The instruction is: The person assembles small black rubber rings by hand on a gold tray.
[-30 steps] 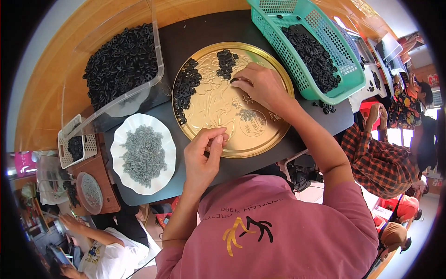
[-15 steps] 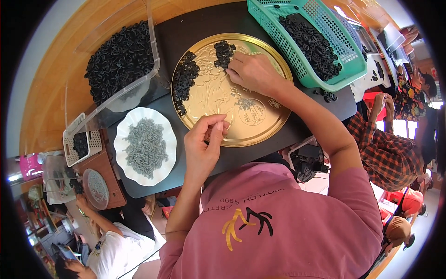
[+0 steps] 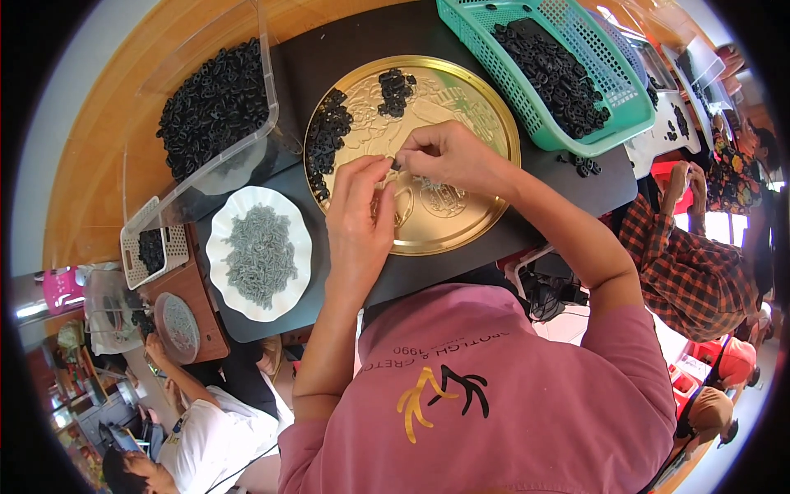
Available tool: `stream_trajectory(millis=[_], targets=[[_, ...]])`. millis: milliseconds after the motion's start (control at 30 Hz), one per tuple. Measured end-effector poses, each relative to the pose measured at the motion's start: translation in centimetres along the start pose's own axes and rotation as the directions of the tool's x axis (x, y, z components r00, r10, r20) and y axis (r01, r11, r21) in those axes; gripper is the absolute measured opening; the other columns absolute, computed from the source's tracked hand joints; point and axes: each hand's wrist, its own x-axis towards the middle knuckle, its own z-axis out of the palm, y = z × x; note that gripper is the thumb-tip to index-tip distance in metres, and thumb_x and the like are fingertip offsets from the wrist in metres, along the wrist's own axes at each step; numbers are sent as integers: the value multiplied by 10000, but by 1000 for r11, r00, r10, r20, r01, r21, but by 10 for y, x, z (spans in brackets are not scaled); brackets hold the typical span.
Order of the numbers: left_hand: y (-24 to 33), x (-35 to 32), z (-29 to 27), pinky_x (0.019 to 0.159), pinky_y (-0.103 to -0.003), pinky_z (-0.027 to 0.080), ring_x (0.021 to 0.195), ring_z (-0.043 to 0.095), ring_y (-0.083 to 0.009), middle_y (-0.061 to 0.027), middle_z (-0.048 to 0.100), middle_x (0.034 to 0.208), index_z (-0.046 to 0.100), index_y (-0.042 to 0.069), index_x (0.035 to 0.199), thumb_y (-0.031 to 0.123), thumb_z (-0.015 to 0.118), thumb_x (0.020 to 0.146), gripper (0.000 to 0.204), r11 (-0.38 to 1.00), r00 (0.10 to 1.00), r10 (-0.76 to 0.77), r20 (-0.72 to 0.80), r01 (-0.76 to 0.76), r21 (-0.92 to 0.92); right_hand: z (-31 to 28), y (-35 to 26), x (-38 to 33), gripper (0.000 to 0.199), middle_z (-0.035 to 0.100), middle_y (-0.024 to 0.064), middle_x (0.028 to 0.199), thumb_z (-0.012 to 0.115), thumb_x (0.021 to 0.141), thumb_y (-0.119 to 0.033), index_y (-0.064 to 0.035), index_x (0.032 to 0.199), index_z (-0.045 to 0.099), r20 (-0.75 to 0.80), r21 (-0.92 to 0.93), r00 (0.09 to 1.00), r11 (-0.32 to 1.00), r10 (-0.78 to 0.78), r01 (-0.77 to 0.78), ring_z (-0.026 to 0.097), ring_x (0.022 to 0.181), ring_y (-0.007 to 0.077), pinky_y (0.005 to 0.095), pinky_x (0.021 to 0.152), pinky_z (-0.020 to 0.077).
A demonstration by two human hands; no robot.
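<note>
A small black piece point(image 3: 397, 165) is pinched between the fingertips of my two hands, right over the middle of the round gold tray point(image 3: 485, 206). My left hand point(image 3: 360, 216) comes up from below with its fingers bunched together, thumb and forefinger narrowed onto the piece. My right hand point(image 3: 448, 155) reaches in from the right, its fingertips closed on the same piece, so the two hands touch at that spot above the tray.

The tray lies on the dark tabletop point(image 3: 346, 41) in front of me. On its far-left part sit two heaps of the same black pieces: a long one point(image 3: 327, 136) along the left rim and a smaller one point(image 3: 395, 89) near the top. Just left of the tray stands a white scalloped plate point(image 3: 220, 247) holding a pile of grey pieces point(image 3: 261, 253). Beyond the plate, a clear plastic bin point(image 3: 263, 90) is heaped with black pieces. To the upper right, a green slotted basket point(image 3: 535, 123) holds more black pieces, and a few loose ones point(image 3: 583, 165) lie on the tabletop just beside its near edge. A small white basket point(image 3: 174, 243) with black pieces stands at the left on a lower brown surface. A person in a red checked shirt point(image 3: 691, 263) sits to my right.
</note>
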Motion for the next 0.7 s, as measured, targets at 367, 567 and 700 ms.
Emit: stream_trajectory(millis=[367, 567, 700], targets=[[-4, -4, 3, 666, -214, 492, 739, 592, -73, -49, 627, 874, 586, -23, 991, -4, 596, 897, 97, 814, 958, -282, 45, 264, -517, -1, -31, -8, 272, 564, -15, 658, 612, 917, -261, -12, 823, 665, 92, 219, 988, 966, 121, -139, 476, 563, 35, 192, 510, 382], [1, -6, -7, 678, -211, 494, 722, 595, -87, -59, 624, 870, 571, -31, 1037, -16, 590, 893, 146, 677, 903, -419, 95, 380, -631, -13, -14, -12, 189, 519, -39, 656, 634, 894, -178, 10, 875, 644, -194, -144, 975, 987, -105, 78, 437, 588, 24, 193, 519, 355], [-1, -21, -22, 672, -228, 484, 728, 592, -108, -64, 619, 865, 575, -30, 1092, -11, 586, 889, 204, 621, 872, -467, 147, 442, -647, -32, 0, -21, 124, 569, 20, 722, 651, 852, -116, -2, 897, 634, -176, -391, 976, 919, -132, 54, 508, 624, 82, 244, 557, 415]])
